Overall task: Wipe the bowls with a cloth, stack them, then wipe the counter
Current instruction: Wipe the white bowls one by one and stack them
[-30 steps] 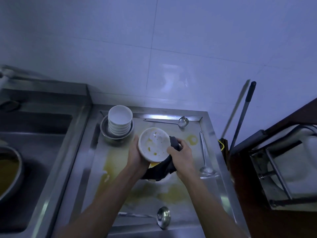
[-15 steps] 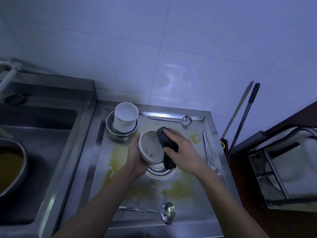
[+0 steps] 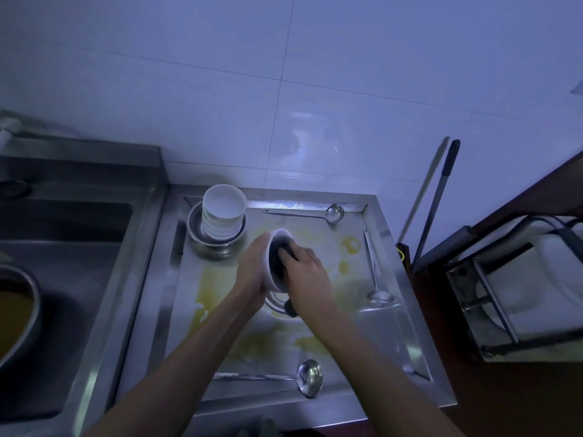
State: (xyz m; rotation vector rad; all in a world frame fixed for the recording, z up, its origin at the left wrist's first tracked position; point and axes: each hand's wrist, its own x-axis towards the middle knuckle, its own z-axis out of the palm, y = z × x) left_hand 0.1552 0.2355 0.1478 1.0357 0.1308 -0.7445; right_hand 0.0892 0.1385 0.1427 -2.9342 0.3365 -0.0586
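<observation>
My left hand (image 3: 252,269) grips a white bowl (image 3: 273,263) from behind, tilted so that its opening faces right. My right hand (image 3: 307,274) presses a dark cloth (image 3: 279,257) into the bowl, fingers curled around the cloth. A corner of the cloth hangs below my right wrist. Under the hands lies another bowl on the steel counter (image 3: 315,335), mostly hidden. A stack of several white bowls (image 3: 224,212) stands in a metal bowl (image 3: 202,234) at the back left. Yellow stains cover the counter.
Three steel ladles lie on the counter: at the back (image 3: 334,213), on the right (image 3: 375,279) and at the front (image 3: 307,376). A sink (image 3: 63,247) with a metal pot (image 3: 19,310) of yellow liquid is to the left. A mop handle (image 3: 438,190) leans on the wall.
The cloth has gone from the rim deep into the bowl. The bowl has turned to face right, and both hands sit slightly closer to the bowl stack.
</observation>
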